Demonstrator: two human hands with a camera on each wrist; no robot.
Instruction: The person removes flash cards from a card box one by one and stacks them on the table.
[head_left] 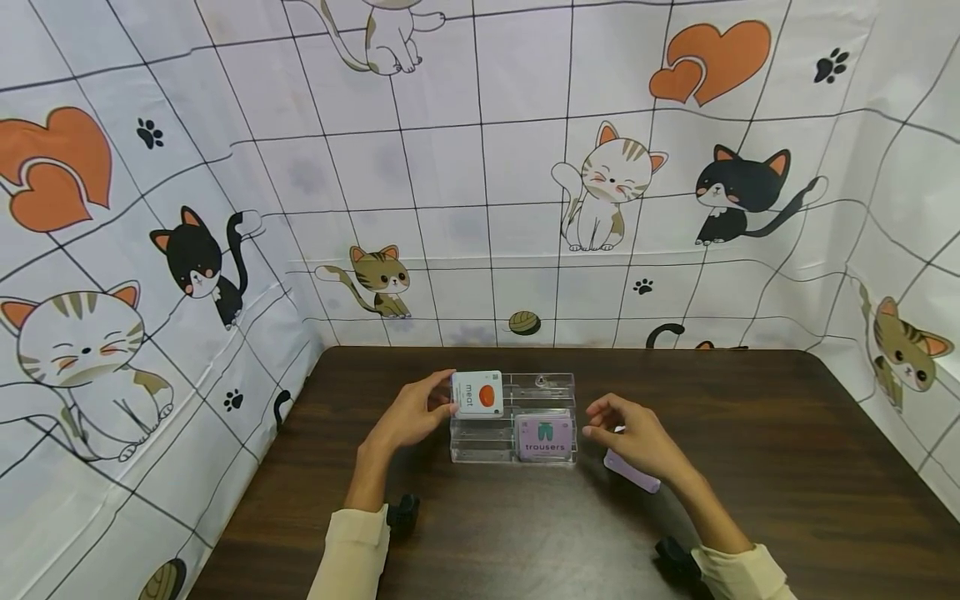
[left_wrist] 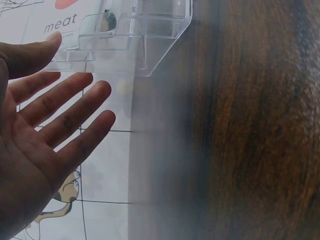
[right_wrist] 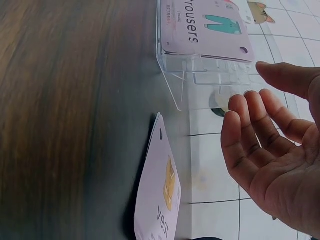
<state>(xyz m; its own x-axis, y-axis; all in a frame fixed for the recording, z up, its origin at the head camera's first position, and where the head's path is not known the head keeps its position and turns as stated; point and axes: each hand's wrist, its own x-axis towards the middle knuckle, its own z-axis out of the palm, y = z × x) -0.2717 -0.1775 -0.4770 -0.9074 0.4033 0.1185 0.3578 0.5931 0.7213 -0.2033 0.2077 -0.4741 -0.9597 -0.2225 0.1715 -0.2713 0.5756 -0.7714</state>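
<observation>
A clear plastic tiered rack (head_left: 480,451) stands on the table. The white "meat" card (head_left: 477,394) leans at its upper left, and the lilac "trousers" card (head_left: 545,438) sits in its lower right section. My left hand (head_left: 411,412) is at the left edge of the meat card; the left wrist view has its fingers straight and spread, the thumb tip over the card (left_wrist: 55,17). To the rack's right hovers my right hand (head_left: 633,433), fingers loosely bent, holding nothing. Below it a lilac "vest" card (right_wrist: 162,195) lies on the table, partly covered by the hand in the head view.
The dark wooden table (head_left: 495,533) reaches back to a white cloth backdrop (head_left: 442,167) printed with cats and hearts. More cloth hangs along the left and right sides. Each wrist carries a black camera mount, such as the left mount (head_left: 404,514).
</observation>
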